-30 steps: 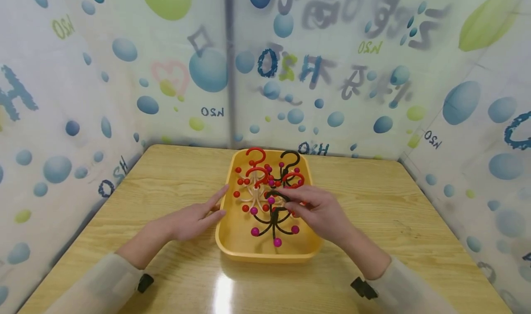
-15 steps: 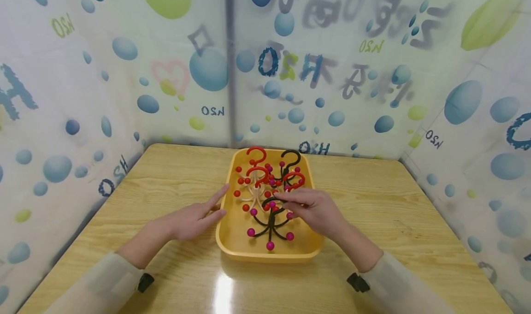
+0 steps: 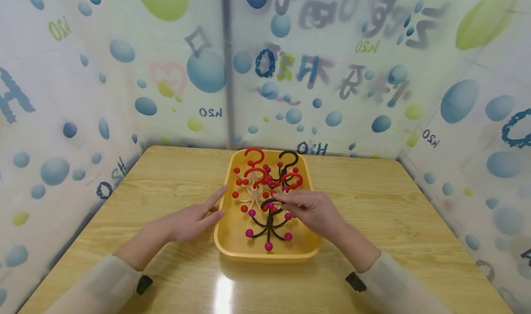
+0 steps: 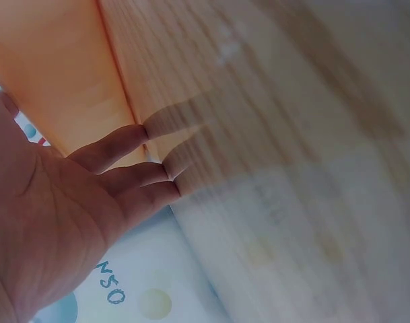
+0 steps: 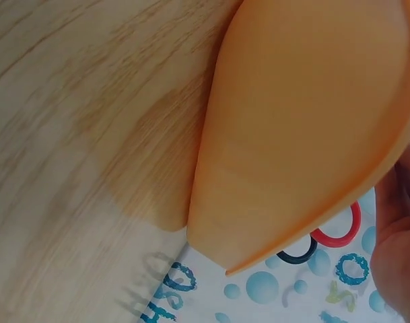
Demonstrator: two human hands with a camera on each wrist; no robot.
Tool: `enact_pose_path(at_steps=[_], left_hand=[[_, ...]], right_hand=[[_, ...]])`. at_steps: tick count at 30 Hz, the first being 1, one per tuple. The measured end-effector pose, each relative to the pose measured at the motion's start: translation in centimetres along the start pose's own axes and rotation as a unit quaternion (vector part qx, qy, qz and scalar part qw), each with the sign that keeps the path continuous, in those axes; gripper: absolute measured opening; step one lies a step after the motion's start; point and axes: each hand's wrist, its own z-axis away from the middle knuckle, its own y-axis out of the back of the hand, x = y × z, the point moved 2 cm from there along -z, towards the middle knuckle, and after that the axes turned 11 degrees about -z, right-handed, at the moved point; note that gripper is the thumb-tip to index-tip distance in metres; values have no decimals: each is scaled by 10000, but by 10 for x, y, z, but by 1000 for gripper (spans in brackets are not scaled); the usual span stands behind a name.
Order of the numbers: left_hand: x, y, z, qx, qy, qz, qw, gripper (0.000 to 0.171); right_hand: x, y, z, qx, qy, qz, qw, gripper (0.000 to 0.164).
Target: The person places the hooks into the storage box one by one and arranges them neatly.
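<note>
In the head view a black hook hanger with several curved arms tipped with magenta balls stands in the front part of the yellow tray. My right hand reaches over the tray's right side and pinches the top hook of this hanger. At the tray's left wall, my left hand touches the outside with extended fingers. The left wrist view has this hand with its fingertips on the tabletop beside the orange-looking tray wall. In the right wrist view, the tray wall hides the hanger and my fingertips.
Behind the held hanger, pale hangers with red hooks and red balls crowd the tray. Another black hanger stands at the back right. Wooden tabletop surrounds the tray, with a printed curtain behind.
My right hand has shifted the front black hanger slightly left and toward me inside the tray, mostly during the first half second. The left hand stays at the tray's side.
</note>
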Motion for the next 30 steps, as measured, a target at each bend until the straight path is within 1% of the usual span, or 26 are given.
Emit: enact_pose_path(at_steps=[7, 11, 13, 17, 19, 22, 25, 28, 30], left_hand=[[-2, -1, 1, 6, -5, -4, 10000, 76], [-3, -2, 1, 13, -25, -4, 10000, 76], [-3, -2, -1, 15, -35, -21, 10000, 77], [-3, -1, -4, 14, -42, -18, 10000, 76], [-3, 0, -5, -3, -26, 18, 10000, 76], [-3, -1, -3, -29, -3, 115, 9999, 76], [-6, -2, 0, -19, -14, 259, 9997, 76], [-10, 0, 3, 154, -82, 344, 9993, 79], [-12, 2, 7, 470, -132, 123, 9987, 80]], right_hand=[[0, -2, 0, 99, 293, 124, 9994, 34], [1, -2, 0, 106, 365, 108, 9992, 35], [1, -1, 1, 121, 311, 97, 9994, 37], [2, 2, 3, 132, -16, 67, 9999, 41], [3, 5, 5, 176, -179, 118, 9996, 41], [7, 12, 11, 356, -290, 308, 9985, 38], [11, 25, 18, 585, -465, 564, 9956, 37], [16, 42, 24, 704, -858, 713, 9913, 39], [21, 53, 29, 671, -1210, 823, 9869, 44]])
